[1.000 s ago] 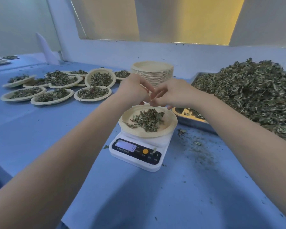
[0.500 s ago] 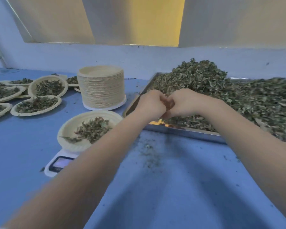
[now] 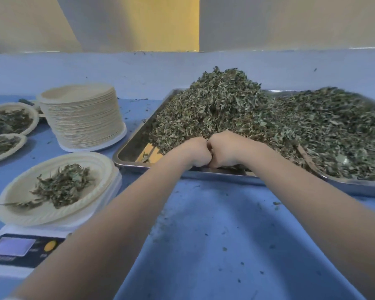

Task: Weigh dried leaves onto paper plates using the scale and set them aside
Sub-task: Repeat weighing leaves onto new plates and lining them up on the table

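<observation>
Soft even indoor light, faint arm shadows, slight motion blur, wide-angle bending at edges

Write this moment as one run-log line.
step: fetching leaves | left hand: fist at tray | right hand: fist, knuckles meeting left | plate on scale: partly filled | display: unreadable

Scale (image 3: 20, 252) readout blurred, unreadable
</observation>
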